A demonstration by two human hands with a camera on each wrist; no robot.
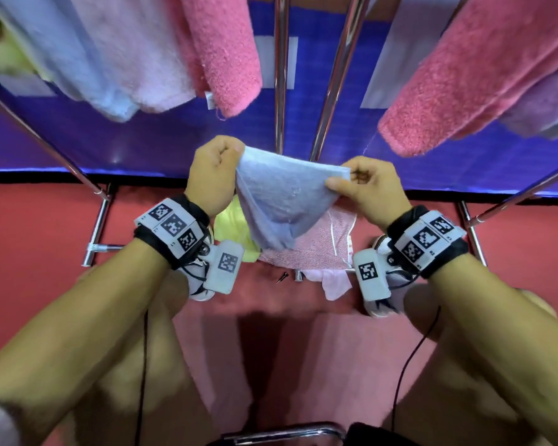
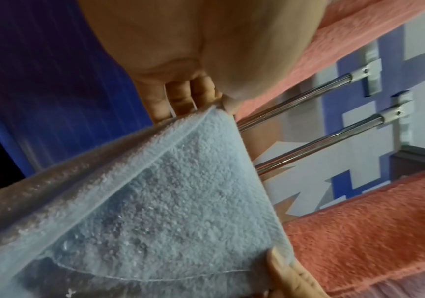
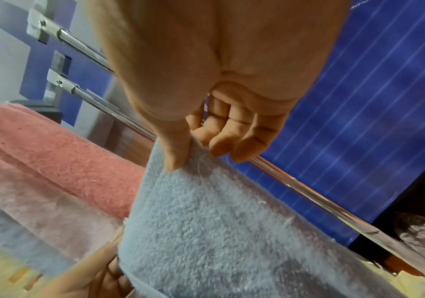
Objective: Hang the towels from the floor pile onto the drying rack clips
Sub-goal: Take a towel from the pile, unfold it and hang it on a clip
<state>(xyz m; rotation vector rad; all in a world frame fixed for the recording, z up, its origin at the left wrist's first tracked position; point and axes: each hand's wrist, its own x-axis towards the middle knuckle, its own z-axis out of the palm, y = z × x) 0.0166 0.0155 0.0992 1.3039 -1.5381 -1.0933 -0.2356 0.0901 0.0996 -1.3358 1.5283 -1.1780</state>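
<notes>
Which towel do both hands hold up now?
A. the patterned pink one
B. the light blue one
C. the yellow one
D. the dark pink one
B: the left hand and the right hand each pinch an upper corner of the light blue towel, so it hangs between them above the floor pile.

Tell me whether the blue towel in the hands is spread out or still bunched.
Partly spread: the left hand and right hand pinch two corners of the blue towel, top edge taut, the rest sagging to a point.
</notes>
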